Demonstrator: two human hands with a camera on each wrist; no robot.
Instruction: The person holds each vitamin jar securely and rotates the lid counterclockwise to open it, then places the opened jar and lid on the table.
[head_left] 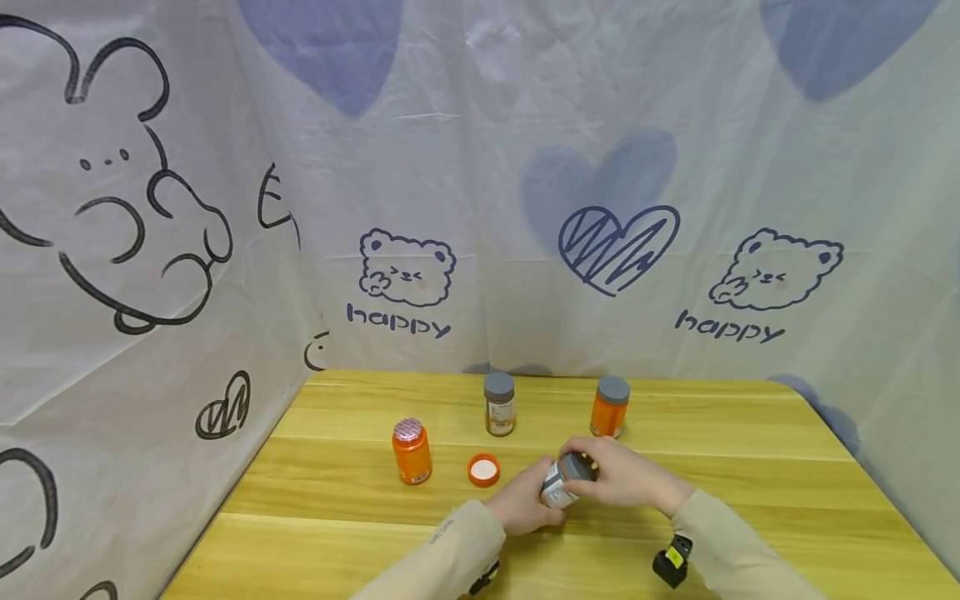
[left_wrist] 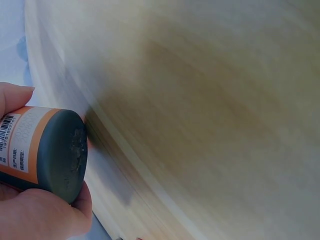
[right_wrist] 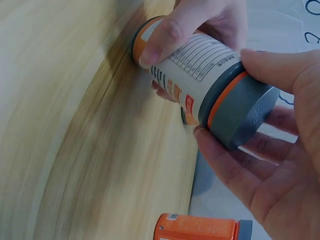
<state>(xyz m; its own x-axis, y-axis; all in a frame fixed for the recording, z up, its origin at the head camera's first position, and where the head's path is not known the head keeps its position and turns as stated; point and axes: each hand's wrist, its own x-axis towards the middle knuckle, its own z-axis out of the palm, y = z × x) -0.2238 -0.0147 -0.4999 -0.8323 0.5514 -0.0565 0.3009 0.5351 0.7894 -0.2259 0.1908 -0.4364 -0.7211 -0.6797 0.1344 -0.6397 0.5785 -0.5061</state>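
Observation:
A dark grey bottle (head_left: 557,489) with a white label and orange bands is held tilted between both hands over the wooden table. My left hand (head_left: 525,502) grips its body, thumb across the label. In the left wrist view the bottle's grey base (left_wrist: 65,155) faces outward, with part of the label showing. My right hand (head_left: 626,475) holds the bottle's grey cap (right_wrist: 245,112), thumb on one side and fingers round the other. A thin orange ring shows between cap and body in the right wrist view.
Left of the hands stands an orange bottle (head_left: 412,457) with a foil seal on its mouth. Near it an orange cap (head_left: 483,472) lies with its white inside up. Farther back are a grey-capped brown bottle (head_left: 499,410) and a grey-capped orange bottle (head_left: 609,410). A printed curtain (head_left: 510,333) stands behind the table.

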